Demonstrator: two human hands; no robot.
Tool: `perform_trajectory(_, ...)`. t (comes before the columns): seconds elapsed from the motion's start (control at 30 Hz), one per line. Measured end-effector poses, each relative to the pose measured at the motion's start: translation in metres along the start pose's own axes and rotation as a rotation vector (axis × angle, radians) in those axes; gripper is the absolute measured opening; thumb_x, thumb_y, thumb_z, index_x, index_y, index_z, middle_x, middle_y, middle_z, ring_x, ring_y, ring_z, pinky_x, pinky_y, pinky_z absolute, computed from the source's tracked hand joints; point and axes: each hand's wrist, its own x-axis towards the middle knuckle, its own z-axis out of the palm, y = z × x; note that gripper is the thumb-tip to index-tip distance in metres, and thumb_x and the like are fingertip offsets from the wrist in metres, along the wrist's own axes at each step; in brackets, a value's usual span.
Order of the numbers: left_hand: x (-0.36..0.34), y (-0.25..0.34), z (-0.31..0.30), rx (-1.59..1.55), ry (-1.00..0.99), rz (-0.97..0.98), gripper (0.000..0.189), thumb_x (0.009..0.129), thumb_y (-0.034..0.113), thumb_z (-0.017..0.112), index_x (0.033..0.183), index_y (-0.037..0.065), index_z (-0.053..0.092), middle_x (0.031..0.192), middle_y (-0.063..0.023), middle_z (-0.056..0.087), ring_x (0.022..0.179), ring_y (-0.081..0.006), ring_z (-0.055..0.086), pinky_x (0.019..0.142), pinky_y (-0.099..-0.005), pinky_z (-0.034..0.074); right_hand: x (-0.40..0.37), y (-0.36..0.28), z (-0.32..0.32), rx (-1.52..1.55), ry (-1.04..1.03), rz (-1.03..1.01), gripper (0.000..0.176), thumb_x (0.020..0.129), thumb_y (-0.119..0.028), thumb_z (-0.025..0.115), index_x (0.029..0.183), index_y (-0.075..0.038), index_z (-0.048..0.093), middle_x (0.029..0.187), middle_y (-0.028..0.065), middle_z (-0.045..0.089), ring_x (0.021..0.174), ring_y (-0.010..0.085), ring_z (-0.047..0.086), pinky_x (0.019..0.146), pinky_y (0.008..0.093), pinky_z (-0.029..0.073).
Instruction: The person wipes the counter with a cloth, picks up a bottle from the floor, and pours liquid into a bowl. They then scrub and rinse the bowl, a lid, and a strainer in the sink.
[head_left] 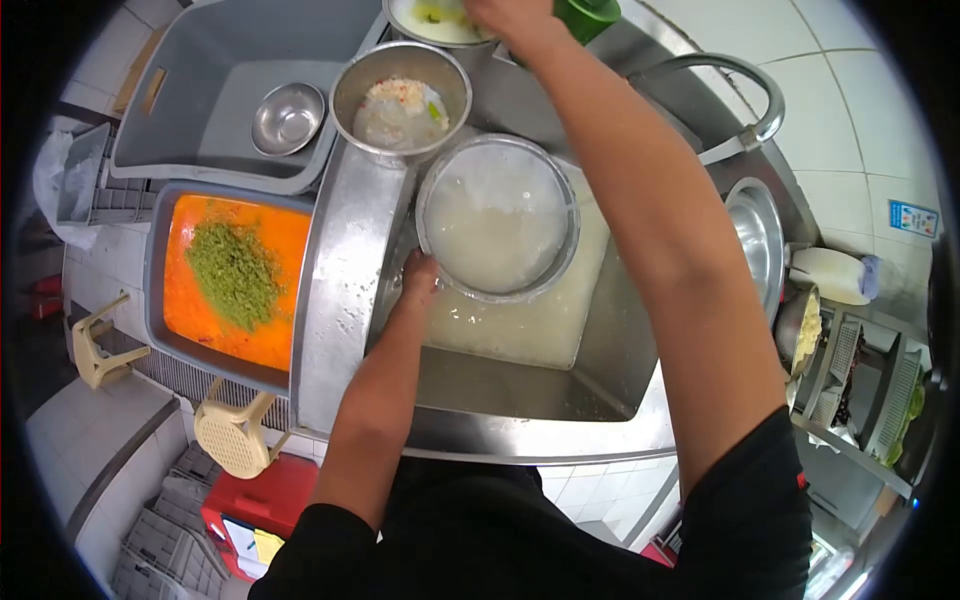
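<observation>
A round metal pot [497, 215] of cloudy whitish water stands in the steel sink [520, 385]. My left hand [421, 274] grips its lower left rim, with the fingertips mostly hidden. Stretched to the top edge of the view, my right hand [512, 18] is over or beside another metal pot [440, 42] holding pale liquid with a yellow-green patch. Its fingers are partly cut off by the frame, so what it holds does not show. Just right of that hand is a green container [588, 16]. A third metal pot [400, 145] with pale, chunky food and a green piece sits on the sink's left ledge.
At left, a grey tub [160, 290] holds orange liquid and chopped greens [235, 275]. Behind it, a larger grey bin [225, 90] contains a small metal bowl [288, 118]. A curved faucet [765, 100] and a metal basin [755, 235] are at right. Plastic stools [235, 435] stand lower left.
</observation>
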Motion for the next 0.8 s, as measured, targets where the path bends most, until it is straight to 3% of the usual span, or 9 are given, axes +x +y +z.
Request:
perform_trajectory(0.13, 0.004, 0.004, -0.011, 0.155, 0.043, 0.046, 0.03, 0.087, 0.017, 0.041, 0.106, 0.008, 0.062, 0.087, -0.009, 0.06, 0.066, -0.0213, 0.058, 0.047, -0.0356, 0.047, -0.08, 0.009, -0.073, 0.207, 0.317, 0.121, 0.023, 0.09, -0.02, 0.048, 0.1, -0.003, 0.06, 0.093, 0.0213, 0.067, 0.096, 0.032, 0.066, 0.084, 0.0474, 0.05)
perform_trajectory(0.2, 0.005, 0.011, -0.011, 0.126, -0.026, 0.079, 0.033, 0.09, 0.023, 0.042, 0.113, 0.007, 0.058, 0.099, -0.0108, 0.06, 0.079, -0.0243, 0.061, 0.053, -0.0374, 0.052, -0.16, 0.025, -0.062, 0.57, -0.057, 0.412, 0.047, 0.085, -0.017, 0.054, 0.131, -0.007, 0.05, 0.109, 0.0238, 0.065, 0.105, 0.0376, 0.062, 0.088, 0.0439, 0.049)
perform_trajectory(0.23, 0.009, 0.011, -0.008, 0.125, -0.022, 0.073, 0.033, 0.09, 0.023, 0.042, 0.113, 0.007, 0.058, 0.099, -0.0108, 0.06, 0.079, -0.0243, 0.061, 0.053, -0.0374, 0.052, -0.205, 0.034, -0.024, 0.584, -0.1, 0.445, 0.044, 0.085, -0.012, 0.052, 0.128, -0.006, 0.05, 0.107, 0.0253, 0.064, 0.103, 0.036, 0.063, 0.086, 0.0409, 0.048)
perform_trajectory(0.27, 0.012, 0.009, -0.006, 0.012, 0.013, 0.045, 0.035, 0.091, 0.026, 0.042, 0.117, 0.007, 0.056, 0.103, -0.0111, 0.06, 0.085, -0.0252, 0.061, 0.056, -0.0382, 0.053, -0.265, 0.056, 0.035, 0.599, -0.142, 0.4, 0.05, 0.083, -0.014, 0.054, 0.132, -0.014, 0.044, 0.103, 0.0291, 0.063, 0.1, 0.0476, 0.059, 0.088, 0.0529, 0.046)
perform_trajectory(0.33, 0.019, 0.004, -0.005, -0.095, 0.058, 0.004, 0.038, 0.092, 0.03, 0.043, 0.122, 0.007, 0.053, 0.107, -0.0114, 0.06, 0.091, -0.026, 0.062, 0.059, -0.0391, 0.055, -0.373, 0.075, 0.11, 0.661, -0.533, 0.725, 0.046, 0.086, -0.015, 0.053, 0.131, -0.015, 0.047, 0.104, 0.0282, 0.063, 0.1, 0.0465, 0.06, 0.088, 0.0514, 0.046)
perform_trajectory(0.4, 0.017, 0.011, -0.006, 0.067, 0.044, 0.035, 0.046, 0.095, 0.04, 0.042, 0.128, 0.008, 0.048, 0.115, -0.0108, 0.059, 0.098, -0.0258, 0.062, 0.064, -0.0408, 0.058, -0.437, 0.092, 0.144, 0.646, -0.69, 0.667, 0.04, 0.09, -0.02, 0.052, 0.129, -0.014, 0.051, 0.115, 0.027, 0.06, 0.099, 0.0435, 0.062, 0.086, 0.0519, 0.047)
perform_trajectory(0.5, 0.019, 0.013, -0.009, 0.045, 0.013, -0.046, 0.048, 0.096, 0.043, 0.048, 0.127, 0.007, 0.049, 0.113, -0.0113, 0.062, 0.09, -0.0256, 0.065, 0.063, -0.0415, 0.06, -0.471, 0.076, 0.136, 0.273, -0.774, 0.219, 0.038, 0.093, -0.026, 0.051, 0.128, -0.012, 0.054, 0.125, 0.0246, 0.056, 0.097, 0.0401, 0.063, 0.085, 0.0511, 0.049)
perform_trajectory(0.6, 0.019, 0.012, -0.008, 0.054, 0.025, -0.042, 0.047, 0.094, 0.043, 0.054, 0.125, 0.006, 0.052, 0.108, -0.0113, 0.064, 0.083, -0.0254, 0.067, 0.061, -0.0409, 0.06, -0.482, 0.059, 0.145, 0.094, -0.749, 0.091, 0.04, 0.093, -0.032, 0.05, 0.126, -0.009, 0.054, 0.129, 0.0225, 0.052, 0.098, 0.038, 0.063, 0.084, 0.0494, 0.051)
perform_trajectory(0.8, 0.002, 0.021, 0.0, 0.126, 0.106, -0.047, 0.042, 0.095, 0.038, 0.055, 0.123, 0.007, 0.055, 0.104, -0.0109, 0.066, 0.077, -0.0227, 0.067, 0.062, -0.0379, 0.058, -0.428, -0.027, 0.17, 0.404, -0.91, 0.331, 0.034, 0.093, -0.027, 0.05, 0.118, -0.006, 0.056, 0.111, 0.0222, 0.061, 0.097, 0.0396, 0.063, 0.081, 0.0492, 0.052)
